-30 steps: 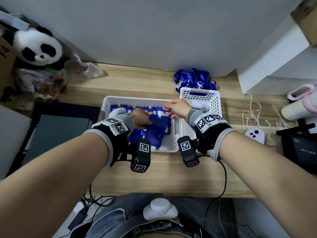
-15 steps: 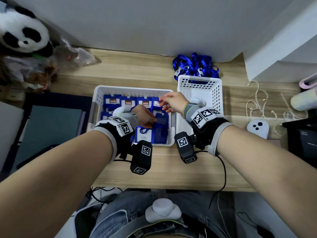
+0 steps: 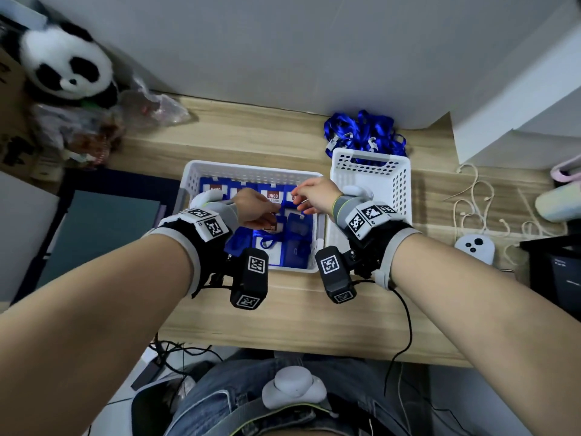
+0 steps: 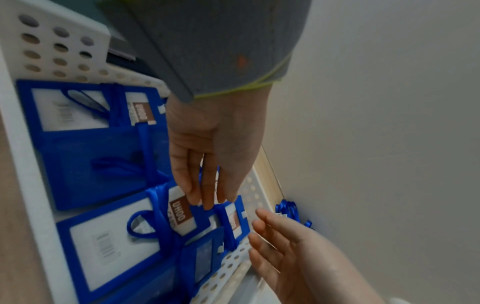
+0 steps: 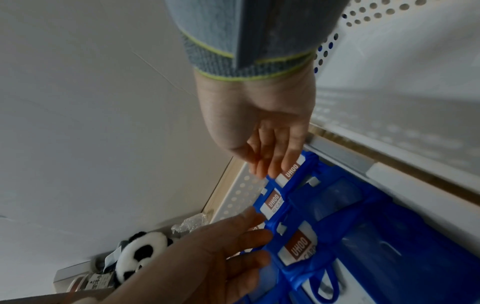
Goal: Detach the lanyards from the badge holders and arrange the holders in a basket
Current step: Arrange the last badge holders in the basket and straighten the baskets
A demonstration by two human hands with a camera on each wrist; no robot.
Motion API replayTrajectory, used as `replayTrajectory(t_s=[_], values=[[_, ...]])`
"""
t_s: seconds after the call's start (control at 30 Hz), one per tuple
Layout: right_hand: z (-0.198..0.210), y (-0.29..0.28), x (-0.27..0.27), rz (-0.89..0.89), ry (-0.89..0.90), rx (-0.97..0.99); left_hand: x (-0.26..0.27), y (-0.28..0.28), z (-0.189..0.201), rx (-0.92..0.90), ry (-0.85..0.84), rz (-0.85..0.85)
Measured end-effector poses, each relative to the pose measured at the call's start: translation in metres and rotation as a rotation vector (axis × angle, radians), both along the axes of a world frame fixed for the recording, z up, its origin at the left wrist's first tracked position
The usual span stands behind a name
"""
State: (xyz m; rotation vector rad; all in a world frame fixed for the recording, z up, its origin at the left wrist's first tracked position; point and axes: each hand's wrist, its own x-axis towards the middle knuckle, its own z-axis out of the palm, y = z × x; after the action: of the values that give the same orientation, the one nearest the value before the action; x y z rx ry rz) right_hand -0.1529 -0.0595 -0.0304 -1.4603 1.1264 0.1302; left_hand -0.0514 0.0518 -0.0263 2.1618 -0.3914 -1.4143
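Both hands over the wide white basket [image 3: 251,167] on the worktop [image 3: 283,316]. Our left hand [image 4: 215,148]: fingers straight, tips resting on a blue badge holder [image 4: 233,221] in the back row; nothing gripped. Right hand [image 5: 262,133]: fingers extended, tips at the top edge of the next holder; pinch or plain touch, we cannot tell. Several holders w/ lanyards lie in the front rows, partly hidden by wrists. Loose lanyards [image 3: 361,132] piled behind the second basket [image 3: 399,184], heap partly cut off by it.
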Motion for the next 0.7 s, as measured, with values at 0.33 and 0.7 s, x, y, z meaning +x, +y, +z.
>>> replayTrajectory(t_s=[0.33,0.7], values=[[0.011,-0.013,-0.022,-0.094,0.019,0.055,0.025,0.002,0.021,-0.054,-0.002,0.021],[0.031,-0.108,-0.057,-0.233,0.039,-0.048,0.009,-0.109,0.060,-0.138,0.011,-0.044]])
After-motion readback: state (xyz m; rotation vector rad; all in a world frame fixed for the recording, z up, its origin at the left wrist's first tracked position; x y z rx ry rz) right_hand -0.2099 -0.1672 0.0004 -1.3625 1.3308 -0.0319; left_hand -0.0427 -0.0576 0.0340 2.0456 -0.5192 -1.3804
